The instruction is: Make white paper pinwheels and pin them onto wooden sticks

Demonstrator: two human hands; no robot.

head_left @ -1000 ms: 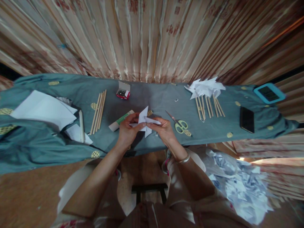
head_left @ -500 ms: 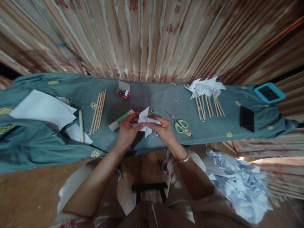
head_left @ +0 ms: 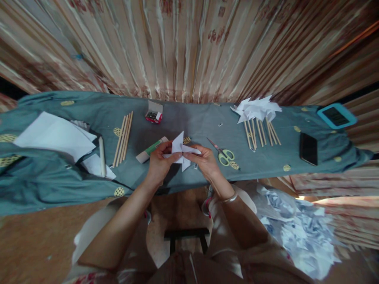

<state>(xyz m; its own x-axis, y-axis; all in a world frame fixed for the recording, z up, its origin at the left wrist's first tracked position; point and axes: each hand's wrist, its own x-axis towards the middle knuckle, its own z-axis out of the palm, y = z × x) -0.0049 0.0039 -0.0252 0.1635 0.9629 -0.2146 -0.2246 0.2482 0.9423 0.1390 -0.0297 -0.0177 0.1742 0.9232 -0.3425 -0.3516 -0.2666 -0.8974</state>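
Note:
Between my two hands is a white paper pinwheel point(head_left: 178, 144), its folded blades pointing out in several directions. My left hand point(head_left: 160, 161) pinches its left side, thumb near the centre. From the right, my right hand point(head_left: 205, 159) grips it the same way, the thumb also close to the middle. Both hands hover over the near part of the cloth-covered table. Just left of my left hand lies a green and white box point(head_left: 149, 150). Scissors point(head_left: 222, 154) with green handles rest to the right of my right hand.
Wooden sticks point(head_left: 123, 140) and white paper sheets point(head_left: 56, 136) lie left. A small red box point(head_left: 154, 114) of metal pins stands behind. Finished pinwheels on sticks point(head_left: 257, 108), a phone point(head_left: 308, 149) and a blue-framed device point(head_left: 336, 116) are right. A bag of paper scraps point(head_left: 304, 232) sits below.
Almost nothing differs. Both hands keep their hold on the paper pinwheel, and the whole view has shifted very slightly.

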